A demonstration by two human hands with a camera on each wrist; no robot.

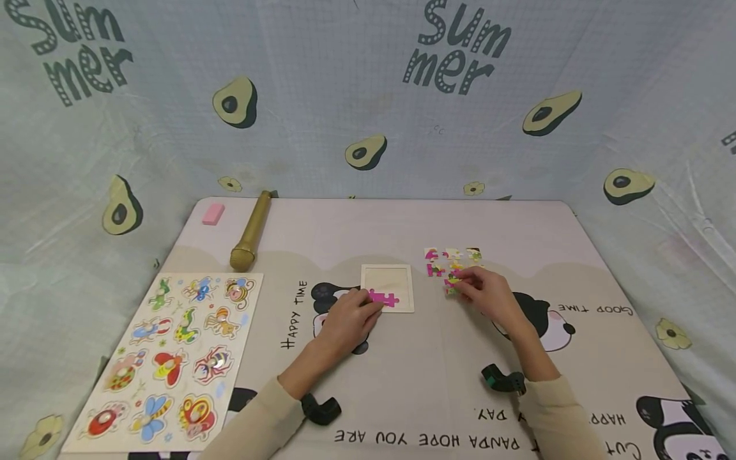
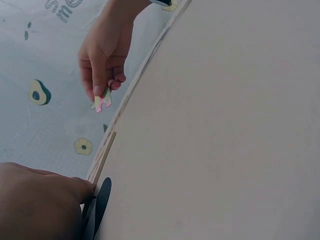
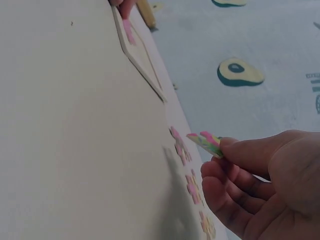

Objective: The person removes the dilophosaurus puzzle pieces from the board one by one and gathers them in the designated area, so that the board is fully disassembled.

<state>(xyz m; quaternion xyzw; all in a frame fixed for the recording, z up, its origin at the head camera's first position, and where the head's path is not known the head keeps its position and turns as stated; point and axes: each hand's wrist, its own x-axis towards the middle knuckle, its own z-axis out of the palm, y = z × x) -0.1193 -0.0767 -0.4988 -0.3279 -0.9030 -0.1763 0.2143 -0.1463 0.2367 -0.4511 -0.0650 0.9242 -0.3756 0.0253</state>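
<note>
A small square wooden puzzle tray [image 1: 386, 278] lies in the middle of the table in the head view. Joined pink puzzle pieces [image 1: 384, 298] sit along its near side. My left hand [image 1: 347, 322] holds the tray at its near left corner, fingers beside the pink pieces. To the right, my right hand [image 1: 491, 297] pinches one puzzle piece [image 3: 206, 142] between thumb and fingers. That piece shows green, yellow and pink, and tilts above the table in the right wrist view. Several loose puzzle pieces [image 1: 431, 254] are spread just beyond the right hand.
At the left lies a large board of insect pictures [image 1: 186, 326]. A gold microphone [image 1: 251, 233] and a pink block [image 1: 213, 214] are near the far left edge. Printed curtains [image 1: 310, 96] hang behind and at both sides of the table.
</note>
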